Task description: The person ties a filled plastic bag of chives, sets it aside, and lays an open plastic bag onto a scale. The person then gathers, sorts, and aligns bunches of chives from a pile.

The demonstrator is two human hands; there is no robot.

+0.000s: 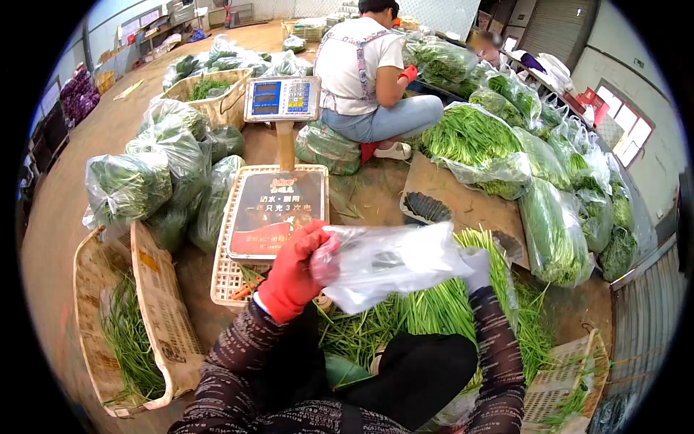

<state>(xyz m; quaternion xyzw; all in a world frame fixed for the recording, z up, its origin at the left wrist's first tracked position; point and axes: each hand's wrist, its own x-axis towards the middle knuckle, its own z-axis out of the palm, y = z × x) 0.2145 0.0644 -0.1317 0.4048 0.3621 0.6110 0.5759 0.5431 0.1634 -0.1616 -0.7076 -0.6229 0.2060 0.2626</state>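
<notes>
A clear plastic bag [394, 260] is stretched between my two hands, above my lap. My left hand [296, 269], in a red glove, is closed on one end of it. At the other end my right hand [476, 267], in a pale glove, grips the plastic, which partly hides its fingers. Below the bag lies a heap of long green stalks [437, 307], some of it covered by my knees. Just beyond my left hand stands a digital scale [278, 206], its platform resting on an upturned plastic crate [220, 271].
Filled bags of greens [130, 184] stand at the left beside a crate [163, 318] holding loose stalks. More bagged greens [553, 231] line the right. A co-worker [369, 79] sits ahead, back turned, on a stuffed sack [325, 150]. Another crate [557, 380] is at lower right.
</notes>
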